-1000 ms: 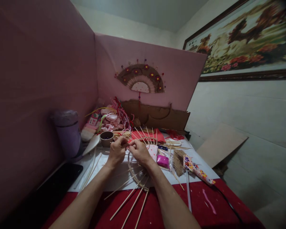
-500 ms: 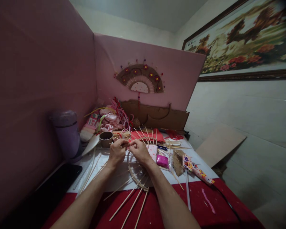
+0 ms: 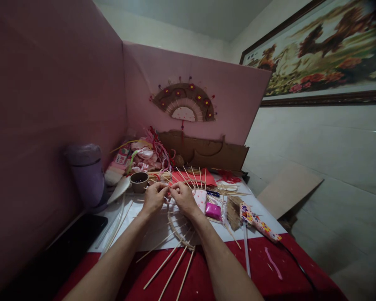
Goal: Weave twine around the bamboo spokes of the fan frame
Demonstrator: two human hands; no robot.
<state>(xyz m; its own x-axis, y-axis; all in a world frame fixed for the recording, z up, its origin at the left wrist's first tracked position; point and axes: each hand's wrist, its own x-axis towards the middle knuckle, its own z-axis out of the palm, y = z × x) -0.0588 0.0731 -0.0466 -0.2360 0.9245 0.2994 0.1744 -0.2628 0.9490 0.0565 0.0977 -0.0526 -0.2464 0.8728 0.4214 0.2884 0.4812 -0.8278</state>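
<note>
Left hand: we held our left hand (image 3: pixel 153 197) knuckles up, wrist slightly bent, with thumb and fingertips pinched together at the far rim of the stick frame (image 3: pixel 179 234).
Right hand: our right hand (image 3: pixel 183 198) mirrored it, fingers curled and pinched at the same spot, so the two sets of fingertips almost touched.
Grip: both hands were closed on the frame; we could not tell whether they gripped a spoke or a thinner strand.
Forearms: both reached in from the near edge and converged over the frame.
Stick frame: it lay on the white sheet (image 3: pixel 138 213), its spokes fanning over the red cloth (image 3: pixel 207 276).
Nearby: a brown cup (image 3: pixel 139 182) stood just beyond our left hand, and a pink block (image 3: pixel 213 210) lay near our right.
</note>
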